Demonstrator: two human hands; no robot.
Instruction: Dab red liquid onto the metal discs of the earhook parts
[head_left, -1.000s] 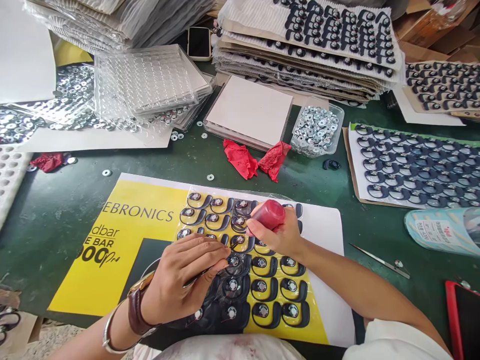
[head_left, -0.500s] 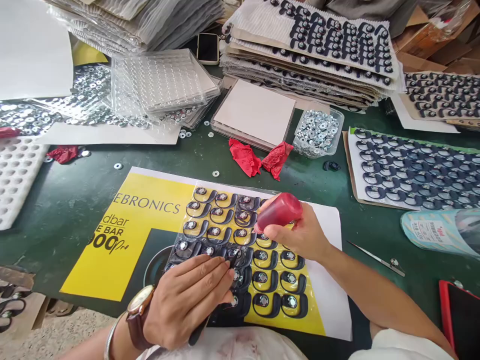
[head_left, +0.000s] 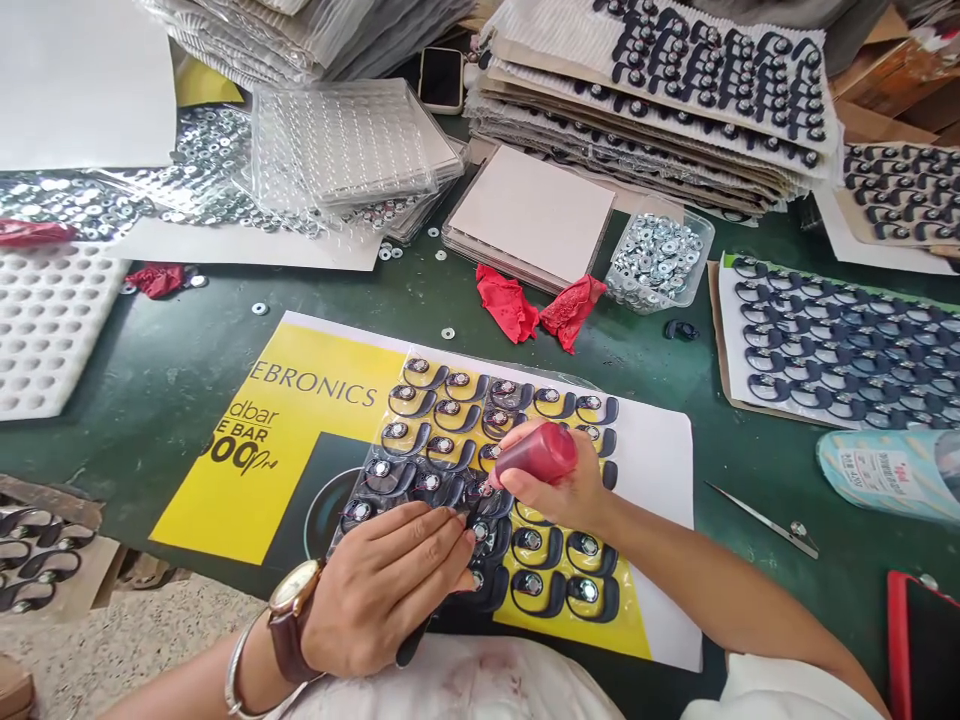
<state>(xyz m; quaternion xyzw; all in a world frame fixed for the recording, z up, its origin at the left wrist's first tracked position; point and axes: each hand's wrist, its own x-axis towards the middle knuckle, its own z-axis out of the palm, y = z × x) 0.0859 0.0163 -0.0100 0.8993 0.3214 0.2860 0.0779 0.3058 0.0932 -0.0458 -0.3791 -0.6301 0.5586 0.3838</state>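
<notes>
- One red bottle [head_left: 538, 453]: the right hand [head_left: 574, 492] is clamping it between thumb and fingers, tilted, nozzle pointing down-left onto the parts sheet [head_left: 442, 440].
- One clear parts sheet is lying on one yellow poster [head_left: 202, 500]. It is carrying rows of black ear-hook pieces with metal discs; the hands are hiding some, so I cannot give a full count.
- The left hand [head_left: 390, 590] is lying knuckles-up on the sheet's near-left part, fingers together and pressing down, curled over a dark tool [head_left: 412, 646] sticking out under the palm.
- One watch [head_left: 291, 605] is sitting on the left wrist.
- Two red rags [head_left: 508, 303] are lying side by side beyond the poster, and a third [head_left: 156, 279] is lying far left.
- One clear tub of washers [head_left: 658, 258] is standing just right of the rags.
- One pair of tweezers [head_left: 763, 520] is lying right of the poster, well apart from the right hand.
- The green bench [head_left: 142, 380] is showing bare strips left of the poster and around the tweezers.
- The poster's near edge is lying close to the bench's near edge.
</notes>
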